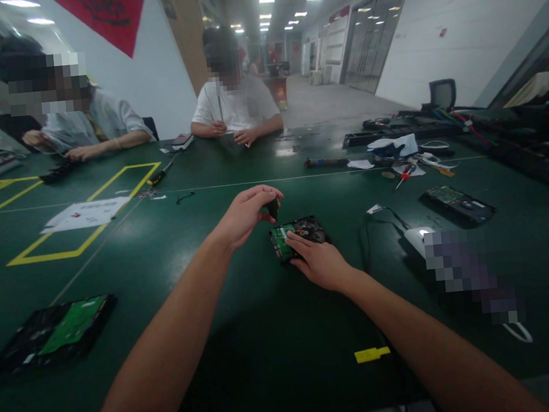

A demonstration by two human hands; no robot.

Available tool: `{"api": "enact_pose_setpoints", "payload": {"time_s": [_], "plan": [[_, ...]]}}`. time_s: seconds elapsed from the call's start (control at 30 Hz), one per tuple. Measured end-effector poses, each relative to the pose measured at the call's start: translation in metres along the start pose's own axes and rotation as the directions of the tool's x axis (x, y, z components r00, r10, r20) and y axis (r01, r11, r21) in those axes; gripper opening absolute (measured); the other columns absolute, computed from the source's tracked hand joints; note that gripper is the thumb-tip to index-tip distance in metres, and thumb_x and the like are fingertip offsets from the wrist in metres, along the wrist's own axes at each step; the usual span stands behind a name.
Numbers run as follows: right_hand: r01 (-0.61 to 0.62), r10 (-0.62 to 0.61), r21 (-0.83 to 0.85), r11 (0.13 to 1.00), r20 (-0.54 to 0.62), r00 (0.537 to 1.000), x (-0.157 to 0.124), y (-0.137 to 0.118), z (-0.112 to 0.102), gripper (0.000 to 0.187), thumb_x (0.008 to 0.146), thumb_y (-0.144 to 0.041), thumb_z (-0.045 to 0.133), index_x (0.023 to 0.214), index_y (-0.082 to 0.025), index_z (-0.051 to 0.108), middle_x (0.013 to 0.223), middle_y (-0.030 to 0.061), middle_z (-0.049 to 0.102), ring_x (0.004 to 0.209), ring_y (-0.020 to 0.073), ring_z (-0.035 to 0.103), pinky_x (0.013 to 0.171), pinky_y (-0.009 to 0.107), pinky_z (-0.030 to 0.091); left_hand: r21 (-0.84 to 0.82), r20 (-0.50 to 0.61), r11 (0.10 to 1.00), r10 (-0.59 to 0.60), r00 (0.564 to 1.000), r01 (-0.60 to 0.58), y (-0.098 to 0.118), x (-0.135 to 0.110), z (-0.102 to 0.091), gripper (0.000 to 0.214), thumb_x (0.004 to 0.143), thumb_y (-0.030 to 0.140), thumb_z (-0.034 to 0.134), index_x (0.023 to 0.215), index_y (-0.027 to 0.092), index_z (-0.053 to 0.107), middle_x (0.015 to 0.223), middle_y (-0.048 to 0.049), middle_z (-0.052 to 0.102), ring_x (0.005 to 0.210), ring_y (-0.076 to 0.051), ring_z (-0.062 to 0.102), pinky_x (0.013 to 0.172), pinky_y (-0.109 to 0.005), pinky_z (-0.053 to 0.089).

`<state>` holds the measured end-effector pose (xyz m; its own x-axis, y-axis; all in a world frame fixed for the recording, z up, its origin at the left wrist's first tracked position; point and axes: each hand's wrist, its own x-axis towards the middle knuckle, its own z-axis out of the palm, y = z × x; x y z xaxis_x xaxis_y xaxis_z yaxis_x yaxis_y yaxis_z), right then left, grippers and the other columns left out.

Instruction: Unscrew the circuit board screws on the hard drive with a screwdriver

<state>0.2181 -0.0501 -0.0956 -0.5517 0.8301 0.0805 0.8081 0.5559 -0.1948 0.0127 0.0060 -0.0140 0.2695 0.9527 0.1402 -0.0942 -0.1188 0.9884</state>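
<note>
In front of me a hard drive (313, 228) lies on the green table, its green circuit board facing up at the left end. My right hand (325, 262) grips it from the near side, fingers over the top and thumb by the near edge. Just above and left of the drive, my left hand (246, 216) is closed, pinching a small dark piece (273, 207) between thumb and fingers. Most of that piece is covered by the fingers, so its kind is unclear.
Other hard drives lie at the near left (73, 323) and right (459, 204). A partly blurred device (414, 238) with a cable sits to my right. A screwdriver (159, 175), a paper sheet (85, 214) and tools are farther off. Two people (236, 100) sit opposite.
</note>
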Motion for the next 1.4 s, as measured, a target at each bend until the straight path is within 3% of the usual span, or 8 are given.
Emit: {"api": "enact_pose_setpoints", "payload": {"time_s": [0.2, 0.4, 0.8, 1.07, 1.23, 1.4], "plan": [[-0.006, 0.006, 0.007, 1.000, 0.012, 1.000, 0.0001, -0.0008, -0.0023, 0.055, 0.098, -0.038, 0.045, 0.151, -0.027, 0.040, 0.161, 0.0035, 0.034, 0.117, 0.0302, 0.063, 0.091, 0.046, 0.055, -0.040, 0.008, 0.999, -0.030, 1.000, 0.030, 0.0007, 0.0001, -0.0011, 0.017, 0.085, 0.027, 0.058, 0.094, 0.019, 0.070, 0.093, -0.0087, 0.066, 0.082, -0.018, 0.061, 0.055, -0.025, 0.048], [-0.012, 0.012, 0.032, 0.999, 0.015, 1.000, 0.0000, -0.0013, -0.0028, 0.055, 0.098, -0.038, 0.045, 0.152, -0.028, 0.040, 0.161, 0.0047, 0.034, 0.119, 0.0296, 0.062, 0.095, 0.046, 0.053, -0.136, 0.046, 0.990, -0.027, 0.999, 0.033, 0.0022, -0.0001, 0.0020, 0.014, 0.087, 0.027, 0.056, 0.092, 0.018, 0.066, 0.091, -0.0089, 0.066, 0.088, -0.020, 0.064, 0.067, -0.032, 0.055], [-0.001, 0.001, 0.000, 1.000, 0.012, 1.000, 0.0004, -0.0007, -0.0027, 0.054, 0.098, -0.039, 0.045, 0.151, -0.027, 0.041, 0.162, 0.0033, 0.033, 0.114, 0.0306, 0.065, 0.090, 0.047, 0.055, 0.027, 0.026, 0.999, 0.035, 0.999, -0.036, -0.0012, -0.0012, 0.0003, 0.016, 0.085, 0.034, 0.066, 0.090, 0.021, 0.072, 0.095, -0.0060, 0.066, 0.085, -0.016, 0.060, 0.060, -0.024, 0.046], [0.003, -0.004, 0.012, 1.000, 0.011, 1.000, 0.0004, -0.0010, -0.0040, 0.054, 0.098, -0.038, 0.044, 0.151, -0.026, 0.041, 0.161, 0.0038, 0.033, 0.116, 0.0301, 0.064, 0.091, 0.046, 0.055, -0.072, 0.096, 0.997, -0.026, 0.995, 0.033, -0.0005, -0.0009, 0.0011, 0.025, 0.089, 0.029, 0.058, 0.111, 0.020, 0.066, 0.092, -0.0089, 0.068, 0.086, -0.020, 0.065, 0.061, -0.028, 0.051], [0.001, -0.001, -0.004, 1.000, 0.005, 1.000, 0.0008, -0.0003, -0.0019, 0.054, 0.098, -0.038, 0.045, 0.150, -0.026, 0.041, 0.162, 0.0025, 0.033, 0.117, 0.0302, 0.063, 0.090, 0.046, 0.055, -0.135, 0.030, 0.990, -0.040, 0.999, 0.043, -0.0036, 0.0011, -0.0003, 0.014, 0.086, 0.028, 0.060, 0.097, 0.018, 0.061, 0.095, -0.0084, 0.067, 0.086, -0.021, 0.067, 0.061, -0.029, 0.052], [0.002, -0.002, -0.006, 1.000, -0.001, 1.000, 0.0007, -0.0003, -0.0005, 0.054, 0.098, -0.038, 0.045, 0.151, -0.027, 0.041, 0.162, 0.0021, 0.033, 0.114, 0.0294, 0.065, 0.090, 0.045, 0.055, -0.022, 0.049, 1.000, -0.018, 0.999, 0.019, 0.0008, 0.0001, -0.0015, 0.014, 0.084, 0.027, 0.060, 0.089, 0.016, 0.068, 0.092, -0.0085, 0.065, 0.086, -0.018, 0.062, 0.058, -0.024, 0.047]]}}
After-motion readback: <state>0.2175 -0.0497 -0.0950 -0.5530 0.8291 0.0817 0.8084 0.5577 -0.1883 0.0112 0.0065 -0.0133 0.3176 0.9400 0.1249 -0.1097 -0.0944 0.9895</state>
